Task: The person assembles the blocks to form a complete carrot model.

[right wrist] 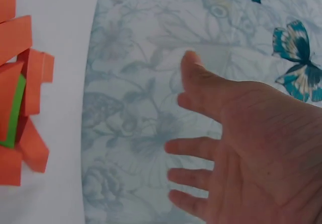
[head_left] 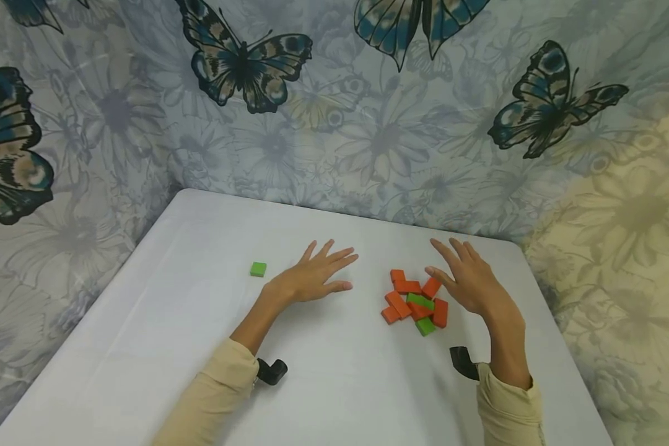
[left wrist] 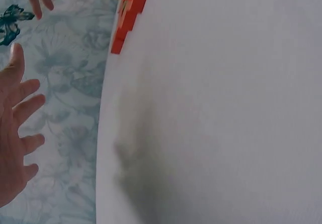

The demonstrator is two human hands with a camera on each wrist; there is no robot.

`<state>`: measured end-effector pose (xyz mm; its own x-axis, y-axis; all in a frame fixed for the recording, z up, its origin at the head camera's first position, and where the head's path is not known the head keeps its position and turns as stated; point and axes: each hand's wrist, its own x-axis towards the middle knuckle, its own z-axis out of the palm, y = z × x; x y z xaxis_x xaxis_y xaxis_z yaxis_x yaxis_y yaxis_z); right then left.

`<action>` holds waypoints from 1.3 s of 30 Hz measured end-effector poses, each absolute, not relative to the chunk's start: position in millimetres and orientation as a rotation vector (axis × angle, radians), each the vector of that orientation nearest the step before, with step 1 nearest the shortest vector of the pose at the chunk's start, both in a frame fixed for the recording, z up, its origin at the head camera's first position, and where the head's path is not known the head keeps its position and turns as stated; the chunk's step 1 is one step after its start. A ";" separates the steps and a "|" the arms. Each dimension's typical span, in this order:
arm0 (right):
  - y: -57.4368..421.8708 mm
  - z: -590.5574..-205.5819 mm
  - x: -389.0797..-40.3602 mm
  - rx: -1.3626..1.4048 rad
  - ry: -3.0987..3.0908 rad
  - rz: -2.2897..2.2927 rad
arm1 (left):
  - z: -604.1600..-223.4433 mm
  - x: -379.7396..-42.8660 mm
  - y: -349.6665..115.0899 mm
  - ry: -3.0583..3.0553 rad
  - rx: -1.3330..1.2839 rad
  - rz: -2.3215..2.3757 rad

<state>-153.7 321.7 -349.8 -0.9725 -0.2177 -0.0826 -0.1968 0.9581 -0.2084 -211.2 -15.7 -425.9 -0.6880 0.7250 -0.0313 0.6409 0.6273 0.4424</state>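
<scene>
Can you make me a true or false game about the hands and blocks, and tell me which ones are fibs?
1. The lone green block lies apart from the pile of blocks. True.
2. The left hand grips an orange block. False: it holds nothing, and its fingers are spread.
3. In the head view, the right hand looks closer to the pile of blocks than the left hand does. True.
4. Every block in the pile of blocks is green. False: it mixes orange-red and green ones.
5. The table has a black top. False: it is white.
6. There are butterflies pictured behind the table. True.
</scene>
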 end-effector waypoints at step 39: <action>354.2 -427.2 -128.0 0.034 2.721 -0.250 | -460.5 -208.3 78.2 2.714 1.386 -0.104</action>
